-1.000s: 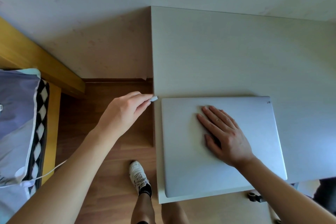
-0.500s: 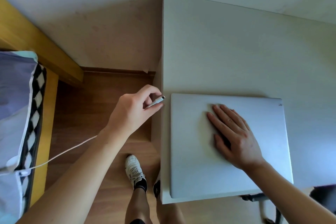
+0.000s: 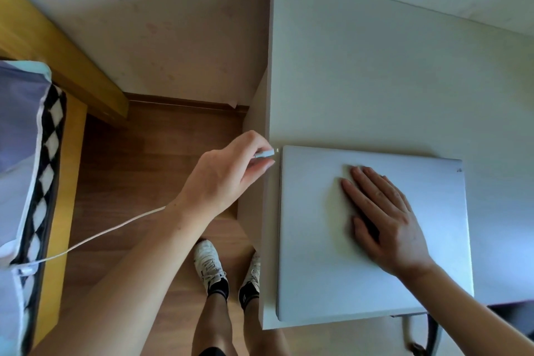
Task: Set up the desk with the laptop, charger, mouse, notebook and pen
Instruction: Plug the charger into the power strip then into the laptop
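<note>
The person is standing at the left edge of the desk (image 3: 390, 72), and the left hand (image 3: 228, 176) is pinching the charger plug (image 3: 265, 152) between thumb and fingertips, its metal tip pointing to the right at the closed laptop (image 3: 372, 234). The plug is lying just beside the laptop's far left corner, apart from it by a thin gap, and its long axis is running across toward the laptop's left side, so the coming push looks to be a short sideways slide into a port on that edge; the port itself is not showing from above. The white cable (image 3: 95, 235) is trailing back from the wrist, down and left toward the bed (image 3: 31, 153), where it is ending at the bedding. The left hand is plainly the nearer one for this job. The right hand (image 3: 384, 220) is lying flat and open on the lid, fingers spread and gripping nothing, and I judge it is steadying the laptop against the push. As for writing, a small dark mark is sitting at the lid's far right corner, too small to read.
</note>
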